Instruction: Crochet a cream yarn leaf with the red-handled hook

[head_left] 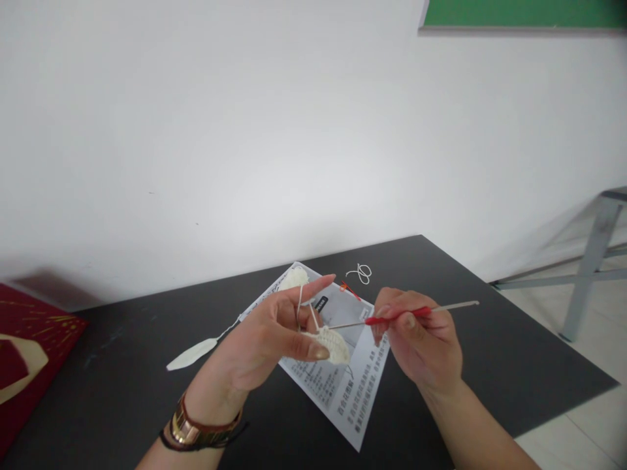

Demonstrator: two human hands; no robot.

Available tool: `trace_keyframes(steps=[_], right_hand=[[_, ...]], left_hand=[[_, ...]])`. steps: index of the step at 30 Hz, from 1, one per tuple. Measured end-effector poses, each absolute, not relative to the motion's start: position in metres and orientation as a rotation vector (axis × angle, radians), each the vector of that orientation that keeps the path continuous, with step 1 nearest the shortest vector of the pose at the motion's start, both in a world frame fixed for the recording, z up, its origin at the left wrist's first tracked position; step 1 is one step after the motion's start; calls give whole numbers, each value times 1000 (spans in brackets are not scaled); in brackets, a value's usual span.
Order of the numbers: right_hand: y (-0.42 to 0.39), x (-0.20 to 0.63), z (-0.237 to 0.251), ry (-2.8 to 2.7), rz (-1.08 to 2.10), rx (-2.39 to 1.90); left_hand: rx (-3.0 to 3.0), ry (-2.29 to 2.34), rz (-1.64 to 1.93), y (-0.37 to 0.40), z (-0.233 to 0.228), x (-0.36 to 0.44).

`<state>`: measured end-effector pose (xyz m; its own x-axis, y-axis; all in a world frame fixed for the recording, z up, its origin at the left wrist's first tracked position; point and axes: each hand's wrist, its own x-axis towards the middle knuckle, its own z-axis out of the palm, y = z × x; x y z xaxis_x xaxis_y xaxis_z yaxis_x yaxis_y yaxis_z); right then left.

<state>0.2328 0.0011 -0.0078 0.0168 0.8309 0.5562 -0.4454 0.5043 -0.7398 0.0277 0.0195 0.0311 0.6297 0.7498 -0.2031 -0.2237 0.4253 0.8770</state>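
Observation:
Between the thumb and fingers of my left hand [274,333] is a small white crochet piece [336,346]. White yarn [300,300] loops around that hand, its index finger stretched out to the right. My right hand [421,339] grips the red handle of a crochet hook [399,316]. One metal end of the hook reaches left to the top edge of the crochet piece; the other sticks out to the right. Below both hands lies a printed sheet [355,418], partly hidden by the left hand and the piece.
Behind my left hand a bundle of white yarn [294,278] rests on the sheet. A white leaf-shaped piece [192,354] lies at left on the black table [132,365]. Farther back are a loose yarn scrap [363,273] and a small orange-red item [351,291]. A red bag or box [39,352] stands far left.

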Motion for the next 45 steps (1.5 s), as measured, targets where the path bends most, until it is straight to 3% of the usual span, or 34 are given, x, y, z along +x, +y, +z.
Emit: trace_keyframes(steps=[13, 18, 24, 29, 37, 45], right_hand=[[3, 241, 0, -1217, 1100, -412], [5, 241, -2, -1089, 1280, -433], [14, 232, -12, -654, 1666, -629], [18, 224, -15, -477, 1720, -672], [9, 216, -17, -782, 1271, -752], [-6, 217, -25, -1590, 215, -742]], left_hand=[[992, 523, 519, 25, 27, 22], [1088, 585, 498, 25, 26, 23], [1569, 889, 786, 18, 35, 26], [1615, 1062, 1006, 14, 29, 40], [1382, 1132, 1039, 16, 17, 55], [909, 881, 1039, 18, 15, 61]])
